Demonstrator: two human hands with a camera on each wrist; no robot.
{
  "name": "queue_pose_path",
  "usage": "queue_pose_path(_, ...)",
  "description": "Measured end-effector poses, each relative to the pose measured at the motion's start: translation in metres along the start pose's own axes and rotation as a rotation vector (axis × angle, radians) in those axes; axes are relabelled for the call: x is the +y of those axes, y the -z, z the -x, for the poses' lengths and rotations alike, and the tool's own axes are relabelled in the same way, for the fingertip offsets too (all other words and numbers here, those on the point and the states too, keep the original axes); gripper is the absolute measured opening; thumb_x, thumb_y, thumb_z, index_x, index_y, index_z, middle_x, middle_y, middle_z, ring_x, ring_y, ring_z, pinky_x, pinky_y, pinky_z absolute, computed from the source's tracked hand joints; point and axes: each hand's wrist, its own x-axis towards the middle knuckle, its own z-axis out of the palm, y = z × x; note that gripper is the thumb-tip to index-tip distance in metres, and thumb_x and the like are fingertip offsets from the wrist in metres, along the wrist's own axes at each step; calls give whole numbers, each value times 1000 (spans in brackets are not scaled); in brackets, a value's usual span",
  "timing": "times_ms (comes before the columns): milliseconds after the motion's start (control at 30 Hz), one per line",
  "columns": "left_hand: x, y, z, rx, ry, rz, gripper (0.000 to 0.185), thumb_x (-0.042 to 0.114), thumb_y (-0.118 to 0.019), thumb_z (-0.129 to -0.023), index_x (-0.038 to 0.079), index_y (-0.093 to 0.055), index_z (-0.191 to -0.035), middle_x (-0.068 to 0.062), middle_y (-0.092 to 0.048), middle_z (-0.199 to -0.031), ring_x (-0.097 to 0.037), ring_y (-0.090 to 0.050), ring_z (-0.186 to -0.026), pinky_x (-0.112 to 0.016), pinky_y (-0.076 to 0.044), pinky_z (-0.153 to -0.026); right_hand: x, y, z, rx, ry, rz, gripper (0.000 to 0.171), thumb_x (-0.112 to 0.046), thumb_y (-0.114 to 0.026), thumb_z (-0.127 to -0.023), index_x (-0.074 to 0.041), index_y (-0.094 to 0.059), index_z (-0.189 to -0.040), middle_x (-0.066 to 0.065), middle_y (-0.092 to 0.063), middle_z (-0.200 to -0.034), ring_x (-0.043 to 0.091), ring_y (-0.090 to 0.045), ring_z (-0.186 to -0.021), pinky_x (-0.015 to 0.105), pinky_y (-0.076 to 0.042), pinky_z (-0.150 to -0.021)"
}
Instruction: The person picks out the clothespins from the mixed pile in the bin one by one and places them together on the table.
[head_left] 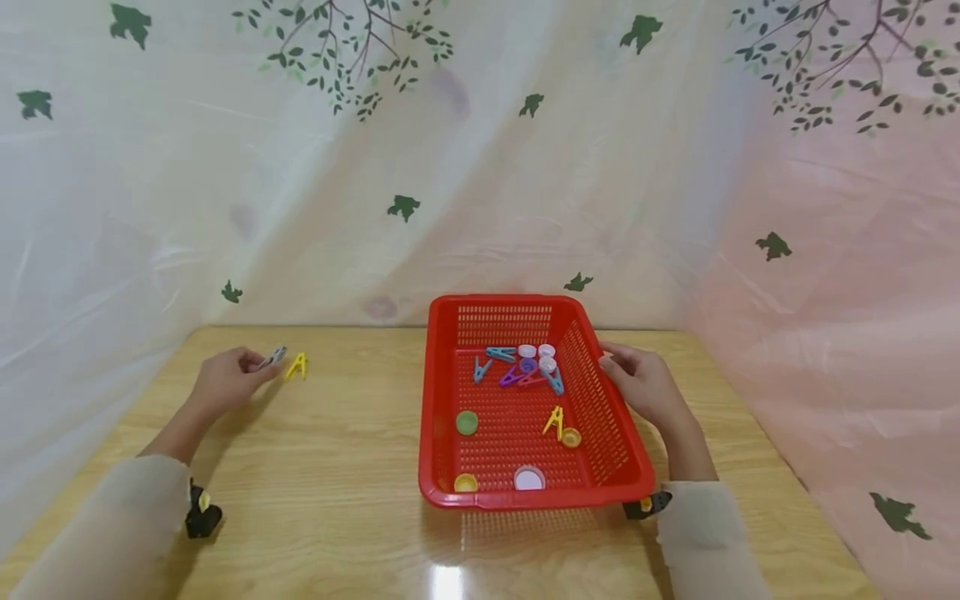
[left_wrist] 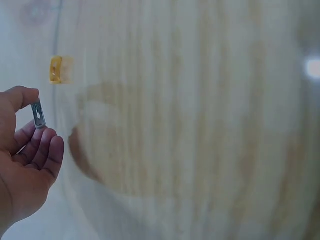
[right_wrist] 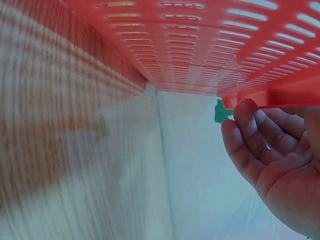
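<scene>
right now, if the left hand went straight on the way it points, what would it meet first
Probably the yellow clip, just past the gray clip the left hand pinches, though depth is unclear.

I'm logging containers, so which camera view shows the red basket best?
The head view: it shows the red basket from above, inside included. The right wrist view shows only part of its slotted outside; the left wrist view shows none.

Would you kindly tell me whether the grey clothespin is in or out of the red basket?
Out: the left hand pinches the grey clothespin well to the left of the red basket.
</scene>
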Motion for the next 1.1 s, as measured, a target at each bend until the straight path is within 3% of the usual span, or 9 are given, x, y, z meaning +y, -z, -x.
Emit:
queue_pose_path(467,-8,-7,-2,11,19,-53,52,39,-69,-98,-12,-64,-106,-19,-67,-93,-27,-59,-79,-31,-47,-64,-1,0,1,7,13,10,47,-28,-56,-107,-7,-53,-149,20,-69,-113,28,-70,-85,37,-62,-72)
queue_pose_path(800,0,-10,-2,-14,47,-68,52,39,-67,-98,-12,-63,-108,-22,-65,-94,-30,-58,-79,-32,-45,-62,-2,0,1,8,5,-3,46,-28,-57,-107,-7,-54,-148,21,-69,-112,28,-70,-85,36,-62,-71)
queue_pose_path(1100,-5,-14,-5,-17,43,-82,54,42,-67,-98,-11,-63,-108,-21,-65,-96,-29,-57,-81,-32,-45,-64,-2,0,1,4,-5,-4,47,-28,-56,-107,-7,-53,-149,21,-69,-114,28,-71,-86,38,-62,-72)
